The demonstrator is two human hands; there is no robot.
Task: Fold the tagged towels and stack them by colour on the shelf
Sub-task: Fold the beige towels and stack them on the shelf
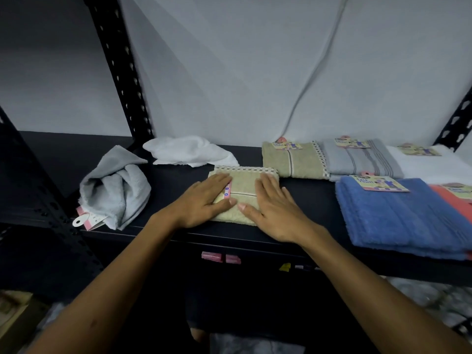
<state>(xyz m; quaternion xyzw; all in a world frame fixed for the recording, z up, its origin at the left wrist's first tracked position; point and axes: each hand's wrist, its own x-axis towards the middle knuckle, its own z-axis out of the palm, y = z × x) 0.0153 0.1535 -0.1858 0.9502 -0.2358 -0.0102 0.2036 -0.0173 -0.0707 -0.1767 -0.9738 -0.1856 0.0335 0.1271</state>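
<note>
Beige towel (245, 185) lies folded under left hand (204, 200) and right hand (273, 208), both pressing flat, fingers straight.

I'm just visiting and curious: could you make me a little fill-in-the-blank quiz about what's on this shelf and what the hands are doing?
1. Both hands, the left hand and the right hand, press flat on a folded ____ towel.
2. The crumpled grey towel lies to the ____ of the hands.
3. The blue towel lies folded, with a paper ____ on top.
4. The crumpled white towel is not yet ____.

Missing words: beige; left; tag; folded
</note>
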